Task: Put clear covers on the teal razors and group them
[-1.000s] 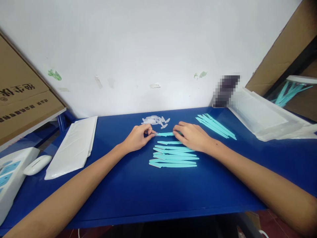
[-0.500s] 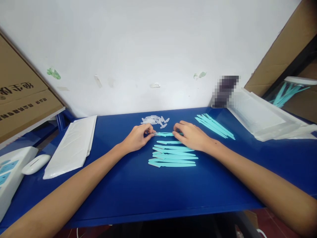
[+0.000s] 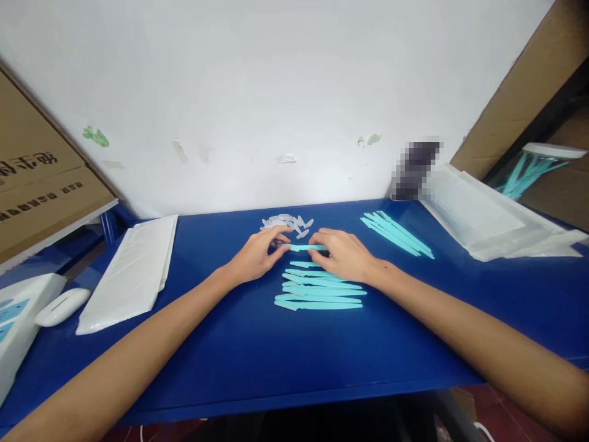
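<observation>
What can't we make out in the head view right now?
All in the head view:
Teal stick: one end mostly covered by the left hand, the other by the right hand.
Clear pieces: small and overlapping, no reliable count.
Dark object by the wall: pixelated, identity lost.
White device: cut off by the left edge.
Cardboard box on the left: lettering cut off by the same edge.

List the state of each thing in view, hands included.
Held turquoise tool: crosswise, gripped toward both ends.
Left hand: pinching that tool's left end.
Right hand: closed on its right end.
Row of turquoise tools: lying flat, some overlapping.
Clear pieces: loosely heaped.
Turquoise bundle: slantwise, slightly fanned.
White packaging: lying flat.
Clear container: holding turquoise pieces.
</observation>
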`<state>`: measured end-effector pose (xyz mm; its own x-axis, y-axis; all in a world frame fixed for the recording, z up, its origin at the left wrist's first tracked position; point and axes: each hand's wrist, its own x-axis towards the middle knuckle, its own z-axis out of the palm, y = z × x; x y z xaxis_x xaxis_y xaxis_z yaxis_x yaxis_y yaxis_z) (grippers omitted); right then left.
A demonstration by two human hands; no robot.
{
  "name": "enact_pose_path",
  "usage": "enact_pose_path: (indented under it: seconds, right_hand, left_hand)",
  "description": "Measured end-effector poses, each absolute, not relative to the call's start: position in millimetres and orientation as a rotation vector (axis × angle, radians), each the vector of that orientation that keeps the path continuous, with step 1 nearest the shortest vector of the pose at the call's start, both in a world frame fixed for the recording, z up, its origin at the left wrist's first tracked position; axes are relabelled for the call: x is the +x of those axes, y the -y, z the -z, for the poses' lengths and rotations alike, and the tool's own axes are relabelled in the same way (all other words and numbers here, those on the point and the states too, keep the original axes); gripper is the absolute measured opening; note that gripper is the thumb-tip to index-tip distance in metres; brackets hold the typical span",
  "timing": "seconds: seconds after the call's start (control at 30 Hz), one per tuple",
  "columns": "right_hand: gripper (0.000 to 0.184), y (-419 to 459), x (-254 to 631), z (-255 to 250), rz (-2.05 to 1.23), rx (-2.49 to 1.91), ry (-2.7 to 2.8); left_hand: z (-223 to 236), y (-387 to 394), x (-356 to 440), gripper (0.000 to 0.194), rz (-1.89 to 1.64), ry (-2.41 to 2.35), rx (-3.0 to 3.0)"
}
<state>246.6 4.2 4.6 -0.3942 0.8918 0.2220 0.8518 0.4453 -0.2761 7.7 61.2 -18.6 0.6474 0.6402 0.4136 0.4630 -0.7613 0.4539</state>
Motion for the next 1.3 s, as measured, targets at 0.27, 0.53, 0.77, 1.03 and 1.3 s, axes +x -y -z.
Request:
enact_pose_path:
  seconds: [0.27,0.53,0.77,1.03,1.3]
  right_hand:
    - [0.029,1,247,-12,-0.472,-1.240,2.296]
    - [0.033,-2,270,-7,-0.225,-1.267,2.385]
    - [0.029,-16,296,-3,-0.140,-1.452,2.426]
    - [0.025,-12,292,-9,-0.009,-1.589,2.490]
    - [0.029,4,279,-21,-0.006,-1.425,2.575]
  left_hand:
    - [14,-56,11,0.042,-0.754,-0.939,2.798]
    - [12,-47,13,0.028,-0.804,-0.884,2.633]
    - [18,-57,12,0.020,-0.953,-1.140,2.612]
    - [14,-54,13,0.039,-0.509,-0.931,2.792]
    - [18,-60,10,0.047,-0.421,-0.751,2.717]
